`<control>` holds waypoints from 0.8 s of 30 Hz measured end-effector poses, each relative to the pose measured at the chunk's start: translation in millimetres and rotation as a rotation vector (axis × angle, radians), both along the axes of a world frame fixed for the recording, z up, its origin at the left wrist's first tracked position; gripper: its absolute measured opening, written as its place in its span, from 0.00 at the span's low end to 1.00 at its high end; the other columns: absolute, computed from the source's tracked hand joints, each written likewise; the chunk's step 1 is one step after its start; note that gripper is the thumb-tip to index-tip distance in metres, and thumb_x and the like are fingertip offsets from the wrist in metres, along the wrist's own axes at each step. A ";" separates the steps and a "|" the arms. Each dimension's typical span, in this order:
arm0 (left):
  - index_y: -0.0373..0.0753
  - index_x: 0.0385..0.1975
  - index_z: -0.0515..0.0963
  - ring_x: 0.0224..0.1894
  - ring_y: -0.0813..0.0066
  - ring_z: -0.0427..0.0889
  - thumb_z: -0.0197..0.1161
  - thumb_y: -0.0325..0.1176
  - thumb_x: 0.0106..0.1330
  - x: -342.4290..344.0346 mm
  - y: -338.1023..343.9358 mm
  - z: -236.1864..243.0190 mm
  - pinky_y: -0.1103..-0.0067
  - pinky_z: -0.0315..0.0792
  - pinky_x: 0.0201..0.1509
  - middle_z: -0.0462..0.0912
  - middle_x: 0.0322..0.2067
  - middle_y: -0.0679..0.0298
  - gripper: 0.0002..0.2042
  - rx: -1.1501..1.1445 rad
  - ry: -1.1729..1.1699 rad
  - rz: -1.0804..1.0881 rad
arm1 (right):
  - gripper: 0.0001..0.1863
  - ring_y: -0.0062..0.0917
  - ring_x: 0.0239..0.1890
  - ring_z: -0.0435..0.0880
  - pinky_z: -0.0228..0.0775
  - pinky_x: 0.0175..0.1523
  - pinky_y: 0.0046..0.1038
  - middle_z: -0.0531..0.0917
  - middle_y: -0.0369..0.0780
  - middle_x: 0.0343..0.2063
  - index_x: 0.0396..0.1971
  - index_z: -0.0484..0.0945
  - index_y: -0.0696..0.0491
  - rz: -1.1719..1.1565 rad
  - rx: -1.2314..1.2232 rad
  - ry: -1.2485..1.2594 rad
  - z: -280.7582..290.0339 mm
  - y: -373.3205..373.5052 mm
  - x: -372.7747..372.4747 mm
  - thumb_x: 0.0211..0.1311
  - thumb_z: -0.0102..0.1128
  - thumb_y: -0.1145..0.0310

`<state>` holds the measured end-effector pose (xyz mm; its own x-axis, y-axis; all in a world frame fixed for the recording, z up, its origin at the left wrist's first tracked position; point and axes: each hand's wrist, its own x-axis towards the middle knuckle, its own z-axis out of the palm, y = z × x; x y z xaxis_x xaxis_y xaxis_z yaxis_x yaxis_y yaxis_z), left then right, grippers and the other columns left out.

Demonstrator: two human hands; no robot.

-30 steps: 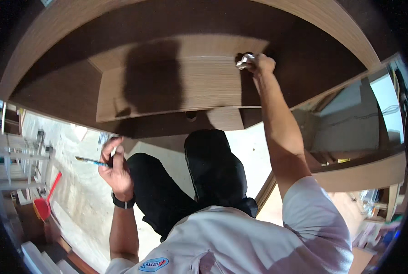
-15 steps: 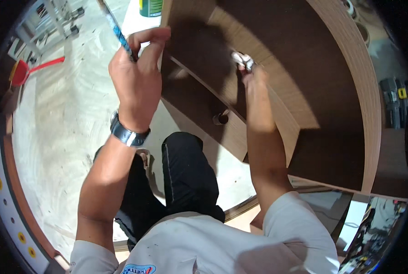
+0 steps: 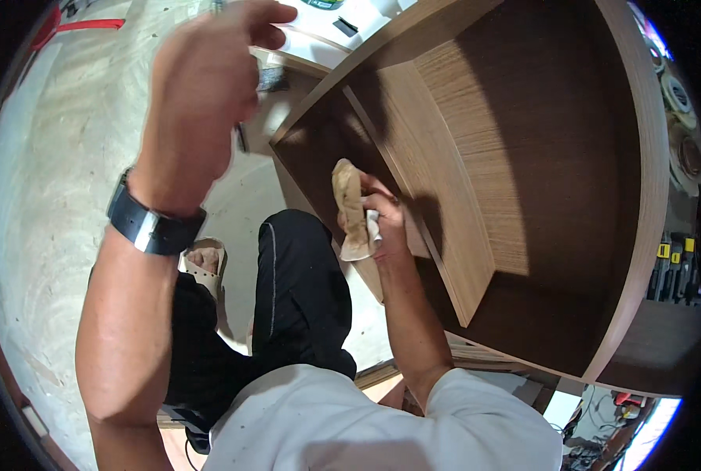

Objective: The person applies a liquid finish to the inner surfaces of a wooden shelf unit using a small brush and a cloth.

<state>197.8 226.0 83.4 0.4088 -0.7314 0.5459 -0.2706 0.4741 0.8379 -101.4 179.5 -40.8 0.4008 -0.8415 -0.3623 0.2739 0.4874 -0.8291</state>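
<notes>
Crumpled tan cloth (image 3: 350, 206) against brown wooden cabinet (image 3: 523, 157)

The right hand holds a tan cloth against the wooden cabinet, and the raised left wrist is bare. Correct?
Not quite. The head view shows the left wrist wearing a dark wristwatch. The right hand does hold the tan cloth against the wooden cabinet.

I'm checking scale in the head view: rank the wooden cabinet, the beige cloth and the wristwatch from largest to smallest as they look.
1. Wooden cabinet, by far.
2. Beige cloth in the right hand.
3. Wristwatch, though it sits nearer the camera, so 2 and 3 are unsure.
</notes>
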 end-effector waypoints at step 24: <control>0.34 0.66 0.69 0.61 0.68 0.76 0.42 0.55 0.80 -169.1 7.4 -36.8 0.73 0.71 0.65 0.75 0.61 0.56 0.31 0.729 0.639 -0.982 | 0.30 0.34 0.43 0.77 0.70 0.49 0.37 0.80 0.41 0.42 0.62 0.79 0.43 -0.331 -1.560 0.867 70.9 75.1 -31.9 0.56 0.72 0.72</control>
